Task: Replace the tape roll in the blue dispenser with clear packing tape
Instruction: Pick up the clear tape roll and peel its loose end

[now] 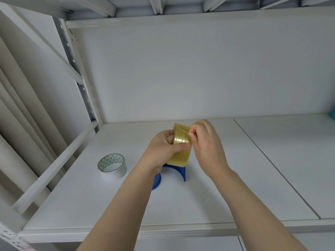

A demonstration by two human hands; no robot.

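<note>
A yellowish clear packing tape roll [181,142] is held upright above the shelf, near its middle. My left hand [163,149] grips the roll from the left, thumb across its outer face. My right hand [206,147] pinches the tape's loose end at the roll's upper right edge. Below the roll lies the blue dispenser [178,171] on the white shelf [235,187]; my left wrist hides part of it, and a blue round piece [157,181] shows under that wrist. A white tape roll [112,166] with a green triangle pattern inside its core lies flat to the left.
A white back wall rises behind the shelf, and a metal upright [79,84] with a slanted rail stands on the left. A seam [275,167] splits the shelf surface on the right. A teal object [332,113] peeks in at the right edge.
</note>
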